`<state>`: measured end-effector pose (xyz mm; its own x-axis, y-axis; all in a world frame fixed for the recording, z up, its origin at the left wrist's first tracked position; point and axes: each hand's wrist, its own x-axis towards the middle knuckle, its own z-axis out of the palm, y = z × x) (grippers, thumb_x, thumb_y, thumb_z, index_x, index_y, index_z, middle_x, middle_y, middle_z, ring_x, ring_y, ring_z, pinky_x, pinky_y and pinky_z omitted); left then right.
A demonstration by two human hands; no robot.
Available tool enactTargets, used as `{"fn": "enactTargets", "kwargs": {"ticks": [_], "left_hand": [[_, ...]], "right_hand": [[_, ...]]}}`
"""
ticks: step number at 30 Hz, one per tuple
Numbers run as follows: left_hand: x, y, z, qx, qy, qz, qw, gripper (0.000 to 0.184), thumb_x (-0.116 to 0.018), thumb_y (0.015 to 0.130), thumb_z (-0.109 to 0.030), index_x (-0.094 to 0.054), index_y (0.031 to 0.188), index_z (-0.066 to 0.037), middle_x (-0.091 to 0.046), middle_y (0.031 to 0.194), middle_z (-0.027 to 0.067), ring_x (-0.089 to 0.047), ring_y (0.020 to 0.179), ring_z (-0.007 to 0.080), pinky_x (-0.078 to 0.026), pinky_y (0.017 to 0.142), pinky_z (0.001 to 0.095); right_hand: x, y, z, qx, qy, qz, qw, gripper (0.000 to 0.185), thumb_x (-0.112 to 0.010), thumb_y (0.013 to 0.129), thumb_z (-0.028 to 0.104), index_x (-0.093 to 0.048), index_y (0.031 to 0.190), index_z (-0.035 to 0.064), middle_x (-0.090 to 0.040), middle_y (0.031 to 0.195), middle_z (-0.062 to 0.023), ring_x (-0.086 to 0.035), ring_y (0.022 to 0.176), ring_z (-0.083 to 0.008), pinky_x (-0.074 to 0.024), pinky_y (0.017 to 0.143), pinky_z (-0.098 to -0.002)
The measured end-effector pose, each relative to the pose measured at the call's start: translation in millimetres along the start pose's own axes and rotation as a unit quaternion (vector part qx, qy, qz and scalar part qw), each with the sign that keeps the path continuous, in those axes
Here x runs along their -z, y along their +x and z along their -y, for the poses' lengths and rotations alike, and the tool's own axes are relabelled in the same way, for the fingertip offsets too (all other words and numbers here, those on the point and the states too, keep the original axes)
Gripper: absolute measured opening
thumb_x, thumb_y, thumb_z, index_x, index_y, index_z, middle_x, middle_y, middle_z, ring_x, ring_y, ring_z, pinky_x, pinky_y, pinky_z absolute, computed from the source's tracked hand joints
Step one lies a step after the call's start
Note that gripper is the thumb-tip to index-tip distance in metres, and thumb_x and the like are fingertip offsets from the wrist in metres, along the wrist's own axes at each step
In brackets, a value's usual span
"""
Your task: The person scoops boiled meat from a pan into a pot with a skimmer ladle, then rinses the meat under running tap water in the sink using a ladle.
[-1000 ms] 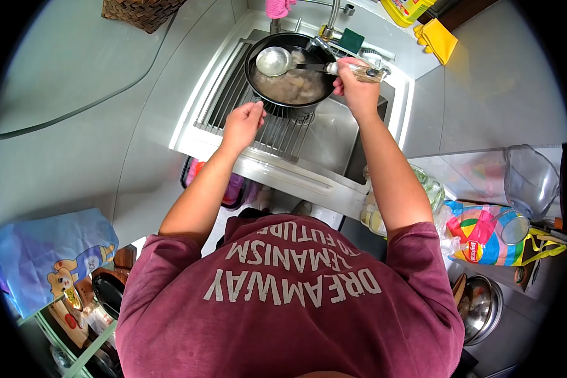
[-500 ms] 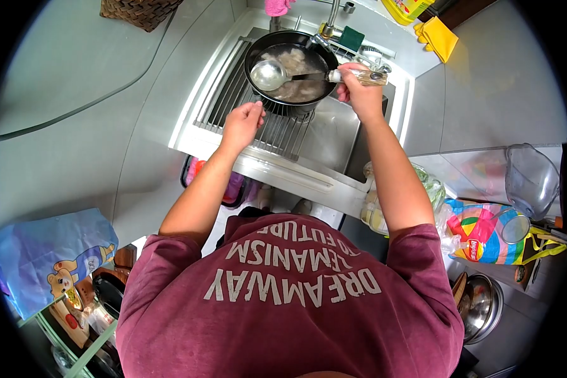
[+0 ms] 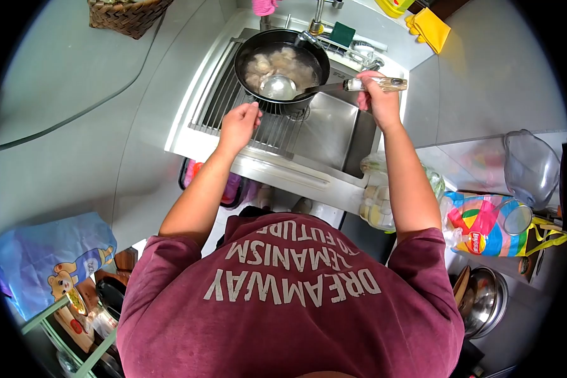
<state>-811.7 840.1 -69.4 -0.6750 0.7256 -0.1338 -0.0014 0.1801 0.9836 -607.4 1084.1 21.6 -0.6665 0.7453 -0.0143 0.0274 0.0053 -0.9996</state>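
Observation:
A black pot (image 3: 238, 70) stands over the sink on a roll-up drying rack (image 3: 268, 135). It holds cloudy liquid with pale pieces, perhaps meat (image 3: 280, 60). My right hand (image 3: 379, 97) grips the patterned handle of a ladle (image 3: 277, 87), to the right of the pot. The ladle's round bowl lies in the liquid near the front rim, its dark shank crossing the rim. My left hand (image 3: 239, 126) is closed with curled fingers just in front of the pot; whether anything is between the fingers is hidden.
Behind the pot are a faucet (image 3: 312, 28), a green scouring pad (image 3: 342, 34) and a pink cloth (image 3: 264, 7). Yellow gloves (image 3: 431, 31) lie at the back right, a wicker basket (image 3: 129, 17) at the back left. A glass pitcher (image 3: 530, 167) stands at right.
The ladle's bowl has dropped from above the pot's left side into the liquid near the front rim. My right hand has moved right and slightly down. My left hand stays nearly still.

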Motion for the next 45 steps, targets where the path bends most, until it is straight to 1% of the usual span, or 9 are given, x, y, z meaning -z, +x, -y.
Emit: {"fn": "enactTargets", "kwargs": {"ticks": [13, 24, 27, 29, 33, 38, 41, 42, 45], "left_hand": [[-26, -3, -15, -0.006, 0.045, 0.033, 0.998, 0.036, -0.048, 0.098, -0.028, -0.061, 0.078, -0.002, -0.055, 0.065, 0.001, -0.051, 0.06, 0.009, -0.043, 0.059, 0.0242], [-66, 1, -17, -0.026, 0.01, 0.069, 0.997, 0.036, -0.05, 0.097, -0.03, -0.062, 0.076, -0.003, -0.056, 0.062, 0.0001, -0.051, 0.057, 0.0077, -0.042, 0.055, 0.024], [-70, -2, -12, -0.015, 0.015, 0.073, 0.997, 0.037, -0.05, 0.097, -0.03, -0.061, 0.076, -0.003, -0.056, 0.062, -0.0001, -0.051, 0.057, 0.0077, -0.042, 0.055, 0.0237], [-71, -6, -10, -0.007, 0.025, 0.071, 0.997, 0.037, -0.05, 0.097, -0.031, -0.061, 0.076, -0.003, -0.056, 0.062, -0.0002, -0.051, 0.057, 0.0077, -0.041, 0.055, 0.0236], [-74, -10, 1, 0.015, 0.034, 0.068, 0.997, 0.037, -0.05, 0.097, -0.03, -0.061, 0.076, -0.002, -0.056, 0.062, 0.0003, -0.051, 0.057, 0.0079, -0.042, 0.056, 0.0239], [-71, -12, 14, 0.025, 0.013, 0.068, 0.997, 0.036, -0.051, 0.097, -0.03, -0.061, 0.077, -0.002, -0.056, 0.062, 0.0003, -0.051, 0.058, 0.008, -0.042, 0.056, 0.0239], [-66, -13, 12, 0.029, 0.018, 0.066, 0.997, 0.036, -0.051, 0.096, -0.03, -0.061, 0.076, -0.002, -0.056, 0.062, 0.0005, -0.051, 0.058, 0.0079, -0.042, 0.056, 0.0236], [-64, -10, 12, 0.029, 0.027, 0.064, 0.997, 0.036, -0.051, 0.096, -0.03, -0.061, 0.076, -0.002, -0.056, 0.062, 0.0006, -0.051, 0.058, 0.0079, -0.042, 0.056, 0.0235], [-61, -6, 5, 0.018, 0.029, 0.061, 0.998, 0.036, -0.051, 0.096, -0.03, -0.061, 0.076, -0.002, -0.057, 0.062, 0.0008, -0.052, 0.057, 0.0081, -0.042, 0.055, 0.024]], "right_hand": [[41, -19, 41, 0.047, 0.078, -0.114, 0.989, 0.019, -0.056, 0.089, 0.017, -0.064, 0.092, -0.0001, -0.056, 0.055, -0.0082, -0.05, 0.039, -0.0135, -0.0376, 0.037, -0.0246], [101, -53, 80, 0.065, 0.05, -0.234, 0.969, 0.024, -0.051, 0.089, 0.018, -0.063, 0.094, -0.0027, -0.056, 0.056, -0.0079, -0.05, 0.04, -0.0132, -0.0361, 0.037, -0.0242], [102, -58, 64, 0.045, -0.026, -0.249, 0.967, 0.027, -0.049, 0.091, 0.021, -0.062, 0.098, -0.0023, -0.056, 0.057, -0.0067, -0.049, 0.042, -0.0124, -0.0371, 0.039, -0.0247], [103, -52, 35, 0.031, -0.039, -0.269, 0.962, 0.018, -0.059, 0.085, 0.017, -0.065, 0.09, 0.0008, -0.058, 0.057, -0.0069, -0.053, 0.044, -0.0117, -0.0393, 0.038, -0.0233], [74, -32, -32, 0.013, -0.276, -0.23, 0.933, 0.015, -0.065, 0.08, 0.02, -0.066, 0.088, 0.0069, -0.062, 0.063, -0.0045, -0.06, 0.057, -0.0087, -0.0485, 0.053, -0.0297], [30, -32, -81, 0.182, -0.376, -0.096, 0.904, 0.018, -0.069, 0.076, 0.023, -0.065, 0.089, 0.0118, -0.066, 0.07, -0.0103, -0.063, 0.06, -0.0231, -0.0499, 0.059, -0.034], [33, -36, -88, 0.177, -0.57, -0.054, 0.801, 0.019, -0.069, 0.075, 0.026, -0.065, 0.088, 0.0123, -0.067, 0.074, -0.0133, -0.063, 0.061, -0.0297, -0.0503, 0.06, -0.0342], [41, -39, -87, 0.182, -0.571, -0.07, 0.797, 0.019, -0.07, 0.075, 0.028, -0.066, 0.09, 0.0153, -0.066, 0.072, -0.0148, -0.062, 0.06, -0.0318, -0.0508, 0.059, -0.0351], [66, -39, -56, 0.198, -0.409, -0.181, 0.872, 0.022, -0.069, 0.076, 0.025, -0.066, 0.092, 0.011, -0.064, 0.065, -0.0112, -0.061, 0.055, -0.0276, -0.0503, 0.055, -0.0349]]}}
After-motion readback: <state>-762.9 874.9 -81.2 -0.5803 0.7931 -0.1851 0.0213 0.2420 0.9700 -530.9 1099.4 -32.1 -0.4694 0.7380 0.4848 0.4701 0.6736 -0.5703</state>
